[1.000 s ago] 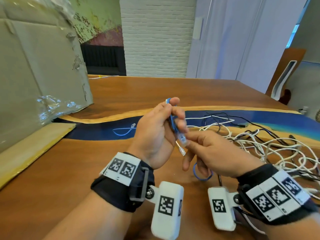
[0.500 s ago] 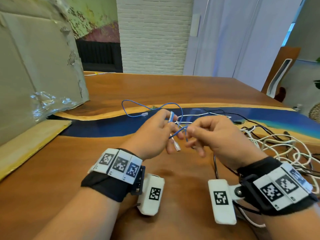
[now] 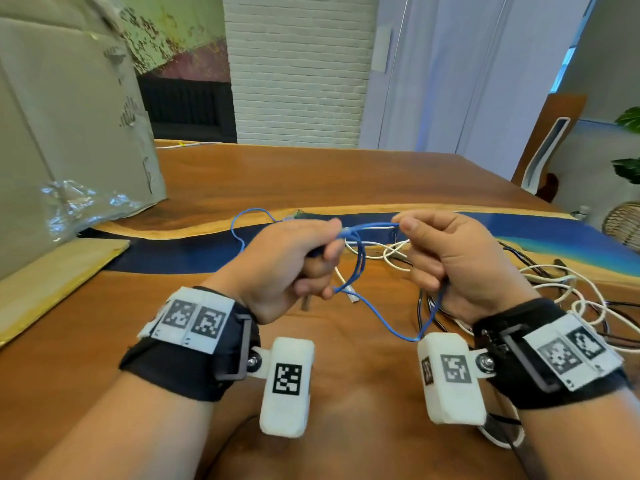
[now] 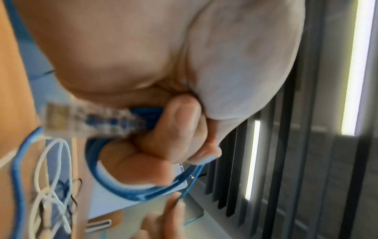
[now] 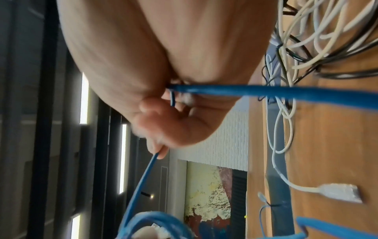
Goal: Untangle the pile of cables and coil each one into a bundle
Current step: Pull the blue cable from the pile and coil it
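A thin blue network cable (image 3: 358,261) hangs in small loops between both hands above the wooden table (image 3: 277,178). My left hand (image 3: 294,261) grips the loops in a fist; in the left wrist view the blue cable (image 4: 114,181) curls round the fingers (image 4: 143,163) and its clear plug (image 4: 61,119) sticks out. My right hand (image 3: 450,258) pinches the cable's free run, and the blue cable (image 5: 143,181) leaves its fingertips (image 5: 157,150) in the right wrist view. A slack part droops to a low point (image 3: 412,339). The tangled pile (image 3: 561,296) of white and black cables lies to the right.
A large cardboard box (image 3: 69,133) with crumpled plastic stands at the left on flat cardboard (image 3: 52,282). A blue resin strip (image 3: 194,251) crosses the table. A white USB plug (image 5: 339,192) lies loose on it. A chair (image 3: 547,150) stands beyond the far right corner.
Both hands have risen and moved apart, drawing the blue cable taut between them. The blue loops at the left hand have grown, and the far end has slid nearer.
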### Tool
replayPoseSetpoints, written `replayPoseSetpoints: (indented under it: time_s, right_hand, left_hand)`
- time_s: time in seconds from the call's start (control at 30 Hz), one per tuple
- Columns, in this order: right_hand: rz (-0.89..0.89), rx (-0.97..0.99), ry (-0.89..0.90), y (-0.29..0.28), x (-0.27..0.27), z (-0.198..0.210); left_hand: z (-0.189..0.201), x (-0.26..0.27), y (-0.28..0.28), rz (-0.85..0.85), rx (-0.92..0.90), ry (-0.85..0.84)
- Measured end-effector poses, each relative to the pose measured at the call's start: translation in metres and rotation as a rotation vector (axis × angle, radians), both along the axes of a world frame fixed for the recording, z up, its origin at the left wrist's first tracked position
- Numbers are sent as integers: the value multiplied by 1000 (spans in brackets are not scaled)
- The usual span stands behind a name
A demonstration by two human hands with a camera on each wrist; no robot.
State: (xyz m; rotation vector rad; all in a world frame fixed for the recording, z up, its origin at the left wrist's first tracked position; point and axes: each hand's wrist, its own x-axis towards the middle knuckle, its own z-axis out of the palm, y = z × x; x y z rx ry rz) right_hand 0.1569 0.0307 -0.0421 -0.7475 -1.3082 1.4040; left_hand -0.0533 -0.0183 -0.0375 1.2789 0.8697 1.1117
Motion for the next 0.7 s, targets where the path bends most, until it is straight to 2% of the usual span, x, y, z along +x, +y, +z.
replayPoseSetpoints:
  time_s: [0.1,0.17,0.23,0.37,0.43,0.5,0.6,0.7]
  right_hand:
    - [-35,15,-147,3,5,-2]
    - [-92,111,-334,4,5,-5]
    - [-102,234,-523,1,-1,-6]
    - [64,337,-733,-12,-24,-14]
    - [118,420,-842,-19,-33,-14]
    - [152,445,-909,-24,-35,-10]
    - [160,461,-985,-27,-31,-6]
    - [196,441,-967,-27,-26,-3]
  left_hand:
    - [11,-3,-4,-24,-2,-326]
    - [18,-6,-6,-37,34,-470]
    - [19,-6,-6,-33,76,-549]
    - [12,6,1,103,122,-648]
    - [7,12,4,166,122,-650]
    - [3,15,5,193,126,-583]
    - [1,17,5,217,127,-397]
    - [0,19,3,204,163,-207]
